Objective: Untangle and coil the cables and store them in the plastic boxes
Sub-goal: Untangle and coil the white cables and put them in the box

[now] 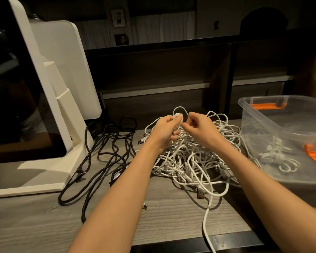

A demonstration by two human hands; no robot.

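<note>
Right now your left hand [167,129] grips a small bundle of white loops at the top of the white cable tangle [193,159], thumb pressed on top, and your right hand [201,127] pinches a strand just beside it, fingers curled. The tangle sits directly under both hands on the wooden desk [44,221] and trails toward you, one end with a USB plug [201,195] lying nearer your body than your right hand. Left of your left hand lies a looser spread of black cables [102,157], apart from the white heap. Right of your right hand stands the clear plastic box [274,117] with orange latches, a few coiled white cables [277,156] already inside. Judgement: these cords are light, thin and floppy, so they won't hold shape alone; loops will spring open if you let go. Take hold near a free plug end, feed it back through the knots, don't yank from the middle as that likely tightens them. Keep the started coil clamped by the thumb. Most of the pile looks unsorted.
</note>
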